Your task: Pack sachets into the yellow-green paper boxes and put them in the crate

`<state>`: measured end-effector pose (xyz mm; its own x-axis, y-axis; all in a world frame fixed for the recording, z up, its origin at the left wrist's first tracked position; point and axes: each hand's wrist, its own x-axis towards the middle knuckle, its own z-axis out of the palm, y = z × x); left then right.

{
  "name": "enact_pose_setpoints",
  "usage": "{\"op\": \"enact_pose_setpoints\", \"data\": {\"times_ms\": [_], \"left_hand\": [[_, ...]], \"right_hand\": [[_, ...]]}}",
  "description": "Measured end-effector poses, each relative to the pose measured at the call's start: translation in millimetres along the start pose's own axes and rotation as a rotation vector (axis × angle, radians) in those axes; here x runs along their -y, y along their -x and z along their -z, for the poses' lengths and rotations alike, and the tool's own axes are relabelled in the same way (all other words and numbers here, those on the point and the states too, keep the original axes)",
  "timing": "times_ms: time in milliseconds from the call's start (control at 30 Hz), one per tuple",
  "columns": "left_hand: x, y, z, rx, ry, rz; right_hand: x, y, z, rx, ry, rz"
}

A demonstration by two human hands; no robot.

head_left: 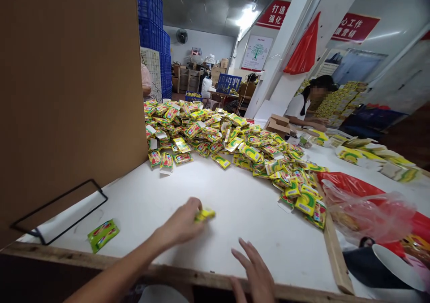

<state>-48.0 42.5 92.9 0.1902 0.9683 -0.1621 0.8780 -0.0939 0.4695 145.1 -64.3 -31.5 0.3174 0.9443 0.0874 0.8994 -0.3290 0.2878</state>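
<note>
My left hand [183, 224] reaches out over the white table [235, 204] with its fingers closed on a small yellow packet [205, 214], which is blurred. My right hand [255, 271] rests near the table's wooden front edge, fingers stretched out and empty. A large heap of yellow and green packets [235, 144] covers the far half of the table. One lone green packet [102, 234] lies near the front left edge.
A tall brown cardboard box [67, 92] stands at the left. A red plastic bag [366, 204] lies at the right beyond a wooden strip [334, 249]. Another person [312, 106] sits at the far right. Blue crates [152, 29] are stacked behind.
</note>
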Motion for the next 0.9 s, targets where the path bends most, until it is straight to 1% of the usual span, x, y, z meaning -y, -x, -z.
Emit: {"op": "enact_pose_setpoints", "data": {"times_ms": [33,67,100,133,167,200,233,267,300,367,400,467,567,667,833,900], "left_hand": [[-13.2,12.7,-2.1,0.065,0.023,-0.080],[-24.1,22.6,-3.3,0.150,0.075,-0.161],[-32.1,29.5,-3.9,0.211,0.143,-0.169],[-37.1,33.3,-4.7,0.247,0.238,-0.150],[-39.3,34.5,-6.5,0.241,0.355,-0.115],[-39.1,33.8,-9.7,0.203,0.477,-0.076],[-37.4,31.9,-14.7,0.143,0.596,-0.056],[-34.9,29.5,-21.1,0.082,0.692,-0.059],[-32.1,27.4,-28.7,0.037,0.757,-0.079],[-27.4,24.8,-44.2,0.000,0.823,-0.116],[-25.7,24.3,-50.7,-0.008,0.827,-0.123],[-22.6,24.1,-59.0,-0.017,0.815,-0.131],[-16.6,22.5,-61.3,-0.013,0.802,-0.168],[-7.3,19.1,-60.3,0.033,0.817,-0.173],[6.7,14.1,-64.2,0.077,1.016,-0.136],[7.4,12.5,-64.9,0.069,1.041,-0.110]], "right_hand": [[11.9,-4.5,1.4,-0.107,-0.023,0.061],[19.4,-10.0,3.2,-0.198,-0.045,0.173],[23.5,-15.9,5.2,-0.224,-0.056,0.292],[25.2,-21.7,7.7,-0.160,-0.063,0.388],[25.8,-26.6,10.4,-0.044,-0.074,0.458],[26.4,-30.3,13.2,0.090,-0.103,0.486],[27.6,-32.4,15.8,0.208,-0.152,0.479],[29.6,-33.2,17.7,0.281,-0.213,0.452],[32.2,-32.8,18.8,0.312,-0.273,0.414],[37.2,-30.5,18.2,0.310,-0.340,0.334],[38.6,-29.4,16.6,0.310,-0.336,0.313],[37.5,-29.4,12.2,0.328,-0.300,0.308],[28.6,-35.8,5.7,0.347,-0.268,0.370],[20.1,-46.9,2.4,0.311,-0.237,0.465],[17.8,-66.3,4.9,0.256,-0.065,0.667],[19.6,-72.5,6.8,0.246,-0.034,0.692]]}}
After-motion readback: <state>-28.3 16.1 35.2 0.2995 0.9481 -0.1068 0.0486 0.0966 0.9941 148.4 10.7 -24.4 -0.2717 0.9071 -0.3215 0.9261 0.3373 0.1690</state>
